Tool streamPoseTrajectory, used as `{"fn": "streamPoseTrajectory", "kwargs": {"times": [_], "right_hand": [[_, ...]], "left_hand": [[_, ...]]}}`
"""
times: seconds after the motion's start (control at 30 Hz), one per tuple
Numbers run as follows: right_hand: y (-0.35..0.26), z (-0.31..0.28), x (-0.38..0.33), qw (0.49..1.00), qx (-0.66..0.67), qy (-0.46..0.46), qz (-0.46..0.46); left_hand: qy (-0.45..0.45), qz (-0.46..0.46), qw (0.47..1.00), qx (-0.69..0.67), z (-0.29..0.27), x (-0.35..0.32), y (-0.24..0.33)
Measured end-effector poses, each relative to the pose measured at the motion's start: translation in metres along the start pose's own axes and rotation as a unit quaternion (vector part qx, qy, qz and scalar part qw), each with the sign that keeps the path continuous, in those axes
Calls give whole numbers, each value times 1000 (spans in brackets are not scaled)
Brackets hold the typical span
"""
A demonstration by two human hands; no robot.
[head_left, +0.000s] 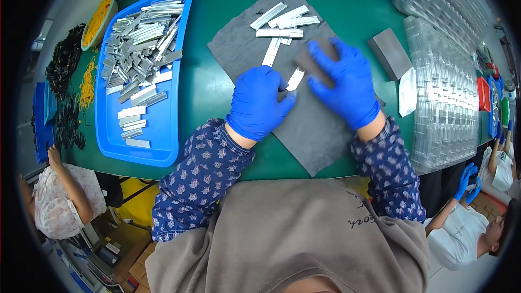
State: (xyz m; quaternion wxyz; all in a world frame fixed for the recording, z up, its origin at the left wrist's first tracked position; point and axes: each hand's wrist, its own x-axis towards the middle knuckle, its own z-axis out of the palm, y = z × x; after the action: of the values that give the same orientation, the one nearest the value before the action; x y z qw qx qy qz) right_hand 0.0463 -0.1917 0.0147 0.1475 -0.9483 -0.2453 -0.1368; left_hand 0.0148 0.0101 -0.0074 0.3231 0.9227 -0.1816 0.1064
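Blue gloves on both hands, working over a grey felt mat (317, 125) on the green bench (211, 81). Left hand (256, 103) is curled down with its fingers (285, 100) pinched shut on the near end of a small metal strip (295, 79), pinning it flat to the mat. Right hand (343, 82) lies mostly flat, fingers only slightly bent and pressed on top of a dark sanding block (313, 59), which sits right over the far part of that strip. The two hands are almost touching.

A loose bunch of finished-looking strips (282, 24) lies at the far end of the mat, near the block but apart from it. Left of the mat there's a bare band of bench, then a blue tray (171, 154) heaped with more metal pieces. To the right a spare grey block (389, 53) lies just off the mat's edge, a white cloth (408, 92) beside it, then clear plastic trays (442, 103). The mat's near corner reaches almost to the bench edge.
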Motion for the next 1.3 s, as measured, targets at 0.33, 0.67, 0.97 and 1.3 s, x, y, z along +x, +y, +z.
{"fn": "streamPoseTrajectory", "kwargs": {"times": [0.33, 0.67, 0.97, 1.3], "right_hand": [[9, -16, -4, 993, -50, 97, 54], [-7, 0, -6, 1000, 11, 1, -18], [-20, 1, -7, 1000, -3, -9, -1], [36, -12, -3, 987, 49, 116, 100]], "left_hand": [[-14, -10, 999, -31, -5, -1, 2], [-2, 8, 1000, -14, -3, 2, -1], [-23, -20, 999, -31, -2, -1, -2], [-61, 14, 997, -42, -12, 0, 4]]}}
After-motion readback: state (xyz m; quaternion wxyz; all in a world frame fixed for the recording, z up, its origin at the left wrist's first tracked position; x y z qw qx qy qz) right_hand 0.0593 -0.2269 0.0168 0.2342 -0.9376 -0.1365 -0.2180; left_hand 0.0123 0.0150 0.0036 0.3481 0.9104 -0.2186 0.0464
